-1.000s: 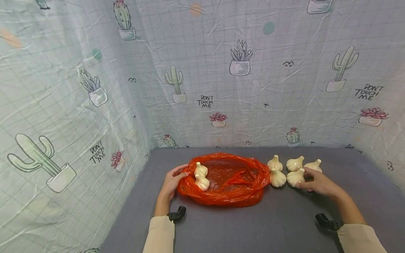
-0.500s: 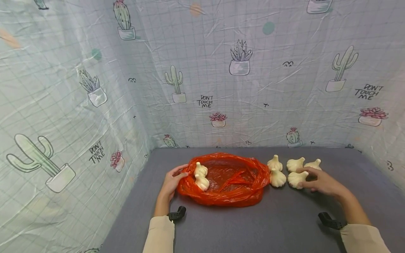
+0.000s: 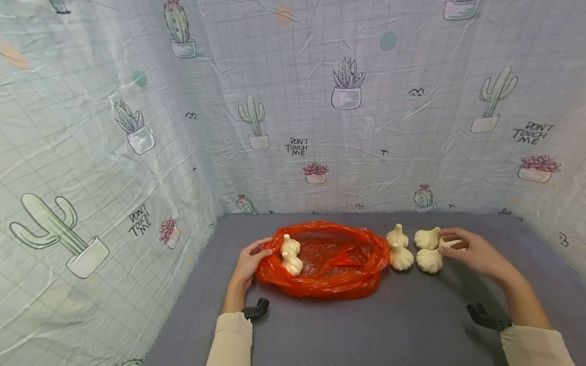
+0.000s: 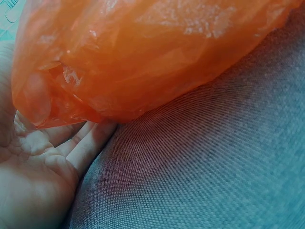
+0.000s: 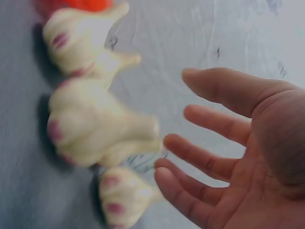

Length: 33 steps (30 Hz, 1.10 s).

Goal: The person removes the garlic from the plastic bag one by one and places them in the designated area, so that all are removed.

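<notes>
A red plastic bag (image 3: 320, 290) lies with its mouth spread wide on the table, and two garlic bulbs (image 3: 292, 263) sit inside at its left end. My left hand (image 3: 249, 262) holds the bag's left rim, thumb on top and fingers along the outside; in the left wrist view the fingertips are partly hidden behind the plastic. To the bag's right stand several garlic bulbs (image 3: 402, 257) close together. Over the rightmost of them hovers my right hand (image 3: 480, 256), partly covering one bulb. In the right wrist view its fingers (image 5: 205, 155) are loosely spread and apart from the bulbs.
The grey table (image 3: 320, 330) ends at the back against a hanging cloth (image 3: 366, 168) printed with cacti. The same cloth hangs along the left and right sides. A black wrist camera (image 3: 487, 317) sits on the right wrist, another on the left.
My right hand has let go of the front garlic bulb, which now stands upright instead of tilted, and has drawn up and to the right. The left hand and bag have stayed put.
</notes>
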### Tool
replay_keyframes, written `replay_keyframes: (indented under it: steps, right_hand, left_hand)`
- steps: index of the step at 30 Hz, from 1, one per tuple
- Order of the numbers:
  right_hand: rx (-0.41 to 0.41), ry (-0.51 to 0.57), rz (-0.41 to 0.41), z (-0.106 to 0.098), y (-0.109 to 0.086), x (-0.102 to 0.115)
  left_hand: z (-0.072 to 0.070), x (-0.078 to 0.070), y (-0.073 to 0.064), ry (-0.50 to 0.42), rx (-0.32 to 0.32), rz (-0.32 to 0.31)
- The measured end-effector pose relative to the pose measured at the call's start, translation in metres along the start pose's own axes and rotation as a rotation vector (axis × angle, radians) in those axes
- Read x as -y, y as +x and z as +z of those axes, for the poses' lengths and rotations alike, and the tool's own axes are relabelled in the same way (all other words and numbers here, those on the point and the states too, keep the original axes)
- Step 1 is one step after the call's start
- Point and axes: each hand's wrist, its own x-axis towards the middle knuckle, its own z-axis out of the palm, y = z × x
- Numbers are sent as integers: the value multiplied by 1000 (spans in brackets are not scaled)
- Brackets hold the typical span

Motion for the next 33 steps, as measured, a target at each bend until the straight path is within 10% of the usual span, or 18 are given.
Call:
replay_keyframes:
  steps: [8,17,33]
  right_hand:
    - [-113,19,-119,9,-5,50]
    - [-113,167,-356,68,13,91]
    - [5,251,-294,156,61,153]
  left_hand:
    - [2,1,0,-4,4,-6]
    - [0,1,2,-13,3,-1]
    - [0,2,1,-11,1,-5]
